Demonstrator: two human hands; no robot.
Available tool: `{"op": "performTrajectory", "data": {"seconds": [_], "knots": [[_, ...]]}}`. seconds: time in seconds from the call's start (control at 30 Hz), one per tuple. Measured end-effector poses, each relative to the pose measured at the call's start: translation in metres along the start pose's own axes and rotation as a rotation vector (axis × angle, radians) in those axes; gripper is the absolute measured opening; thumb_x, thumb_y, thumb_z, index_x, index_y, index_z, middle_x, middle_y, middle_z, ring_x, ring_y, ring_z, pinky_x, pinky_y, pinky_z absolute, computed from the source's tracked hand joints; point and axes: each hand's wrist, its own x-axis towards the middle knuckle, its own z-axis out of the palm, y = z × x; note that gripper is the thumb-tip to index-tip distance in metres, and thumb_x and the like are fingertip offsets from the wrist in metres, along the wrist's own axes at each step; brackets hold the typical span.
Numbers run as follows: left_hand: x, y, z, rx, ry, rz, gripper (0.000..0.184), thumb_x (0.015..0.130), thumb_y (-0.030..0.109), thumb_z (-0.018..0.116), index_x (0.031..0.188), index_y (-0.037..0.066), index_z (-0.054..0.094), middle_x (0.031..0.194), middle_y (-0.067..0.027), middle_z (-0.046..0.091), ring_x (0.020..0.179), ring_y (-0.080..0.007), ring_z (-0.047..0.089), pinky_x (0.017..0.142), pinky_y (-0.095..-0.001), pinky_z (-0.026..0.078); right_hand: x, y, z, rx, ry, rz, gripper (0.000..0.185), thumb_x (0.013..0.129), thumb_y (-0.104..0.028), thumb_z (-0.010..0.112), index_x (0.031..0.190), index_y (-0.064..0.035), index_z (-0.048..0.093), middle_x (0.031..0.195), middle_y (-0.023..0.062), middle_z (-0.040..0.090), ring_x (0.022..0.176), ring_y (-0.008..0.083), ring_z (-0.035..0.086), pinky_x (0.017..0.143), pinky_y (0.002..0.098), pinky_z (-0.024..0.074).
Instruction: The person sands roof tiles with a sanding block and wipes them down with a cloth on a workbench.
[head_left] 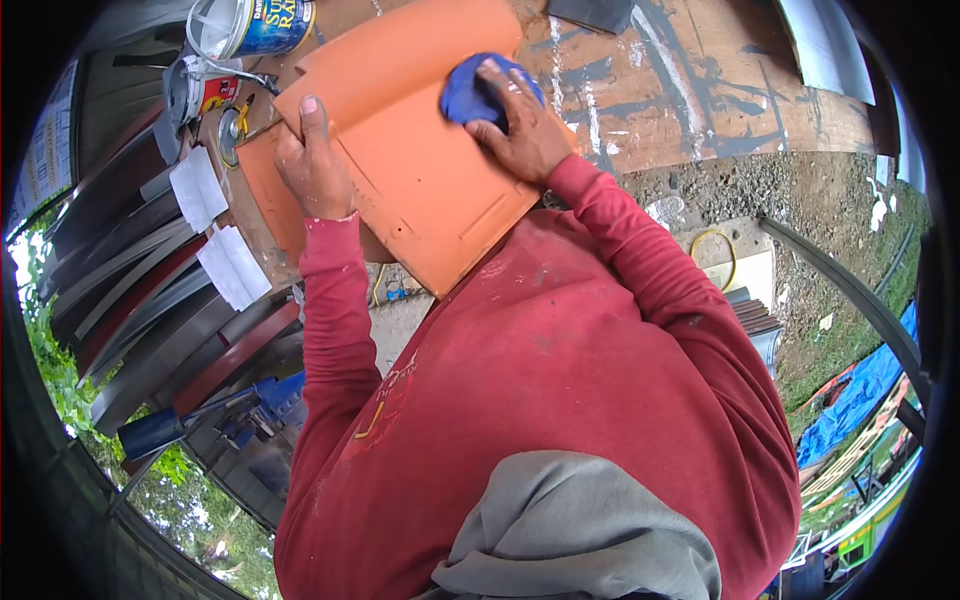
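Observation:
An orange roof tile [415,175] with a raised rounded ridge lies tilted in front of me, its near corner close to my red shirt. My left hand [318,165] grips its left edge, thumb on top and fingers out of sight underneath. On the tile's right part, my right hand [527,132] holds a bunched blue cloth [462,95] against the surface, with fingers and thumb over it. Beneath the tile on the left, another flat orange piece [270,190] shows, partly covered.
A paint-stained wooden table [640,90] bears the work. At upper left stand a blue-labelled paint bucket [270,25] and a smaller can [200,90]. White papers [232,265] hang at the left edge, near stacked metal sheets [150,310]. Gravel [740,190] lies to the right.

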Motion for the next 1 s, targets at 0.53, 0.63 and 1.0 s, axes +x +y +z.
{"op": "performTrajectory", "data": {"seconds": [0.53,0.63,1.0], "knots": [[0.013,0.007,0.007,0.181,-0.018,-0.045,0.048,0.103,0.036,0.057,0.125,-0.007,0.063,0.115,-0.0126,0.070,0.100,-0.0224,0.066,0.091,-0.0341,0.050,-0.078,-0.067,-0.081,0.445,-0.479,-0.369,0.036,0.099,-0.028,0.061,0.128,-0.0073,0.065,0.140,0.0154,0.060,0.137,0.0372,0.048,0.118,0.0506,0.0313],[0.008,0.001,-0.003,0.237,-0.007,-0.052,0.047,0.103,0.034,0.058,0.125,-0.008,0.062,0.117,-0.0137,0.069,0.104,-0.0220,0.065,0.094,-0.0337,0.049,-0.074,-0.006,-0.068,0.333,-0.346,-0.171,0.034,0.101,-0.029,0.057,0.126,-0.0079,0.066,0.139,0.0100,0.062,0.136,0.0305,0.051,0.120,0.0514,0.0265],[-0.024,-0.021,-0.011,0.096,0.193,-0.054,0.046,0.104,0.037,0.056,0.113,-0.007,0.065,0.101,-0.0080,0.068,0.090,-0.0159,0.061,0.081,-0.0336,0.049,0.049,0.124,-0.150,-0.262,0.463,0.275,0.071,0.086,-0.059,0.068,0.120,0.0036,0.065,0.115,0.0256,0.069,0.110,0.0370,0.067,0.093,0.0450,0.0522]]}}
